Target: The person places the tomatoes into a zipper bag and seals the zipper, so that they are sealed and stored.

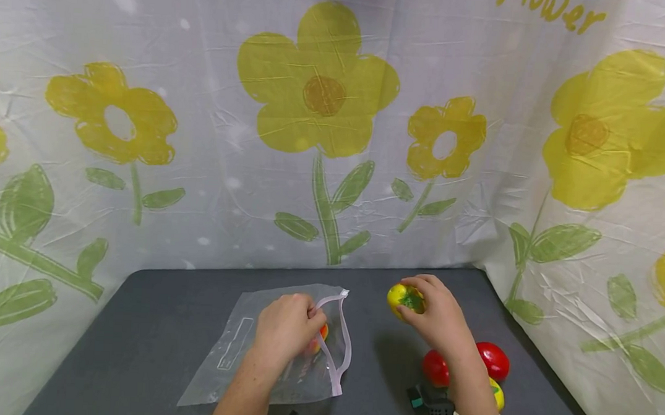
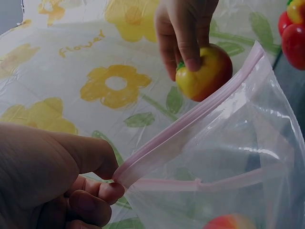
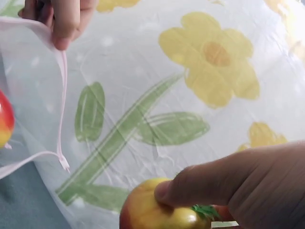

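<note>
A clear zip bag with a pink zip edge lies partly raised over the table, its mouth held apart on the right side. My left hand pinches the rim of that mouth between thumb and fingers. Inside the bag sits a red-and-yellow fruit, partly hidden by my hand in the head view. To the right of the mouth, above the table, my right hand grips a yellow-and-red fruit with a green leafy top. A gap separates this fruit from the bag.
Two red fruits and a yellow one lie on the dark table near my right forearm. A black device is by the right wrist. A flower-printed curtain hangs behind and along the sides.
</note>
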Tool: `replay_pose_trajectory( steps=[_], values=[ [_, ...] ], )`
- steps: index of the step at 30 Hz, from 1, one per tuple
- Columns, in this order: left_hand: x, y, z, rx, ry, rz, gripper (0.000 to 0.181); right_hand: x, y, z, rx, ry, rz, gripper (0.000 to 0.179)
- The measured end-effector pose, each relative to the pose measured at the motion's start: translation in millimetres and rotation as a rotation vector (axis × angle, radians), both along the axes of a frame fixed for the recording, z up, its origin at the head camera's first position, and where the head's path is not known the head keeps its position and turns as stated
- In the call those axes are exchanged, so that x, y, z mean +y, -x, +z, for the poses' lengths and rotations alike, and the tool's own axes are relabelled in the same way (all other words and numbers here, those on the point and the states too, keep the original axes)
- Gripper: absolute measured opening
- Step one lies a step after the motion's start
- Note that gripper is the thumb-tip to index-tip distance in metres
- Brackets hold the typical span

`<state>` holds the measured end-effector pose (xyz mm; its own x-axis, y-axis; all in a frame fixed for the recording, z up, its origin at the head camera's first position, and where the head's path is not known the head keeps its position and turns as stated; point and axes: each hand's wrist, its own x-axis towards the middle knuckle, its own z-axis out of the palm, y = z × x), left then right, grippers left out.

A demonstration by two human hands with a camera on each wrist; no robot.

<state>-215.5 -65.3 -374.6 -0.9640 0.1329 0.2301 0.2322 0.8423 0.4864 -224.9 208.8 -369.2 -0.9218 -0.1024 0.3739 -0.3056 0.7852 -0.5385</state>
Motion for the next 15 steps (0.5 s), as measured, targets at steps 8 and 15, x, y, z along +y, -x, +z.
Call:
replay_pose_trajectory(
  steps=[8,15],
  values=[
    [0.1,-0.1,0.6,-0.004,-0.002,0.001,0.031,-11,-0.4,-1.1,0.005,0.045,0.089,0.039],
    [0.6,-0.3,2.2,-0.016,0.008,0.01,0.031,-26,0.0,-5.1,-0.019,0.049,0.164,0.039]
  ],
)
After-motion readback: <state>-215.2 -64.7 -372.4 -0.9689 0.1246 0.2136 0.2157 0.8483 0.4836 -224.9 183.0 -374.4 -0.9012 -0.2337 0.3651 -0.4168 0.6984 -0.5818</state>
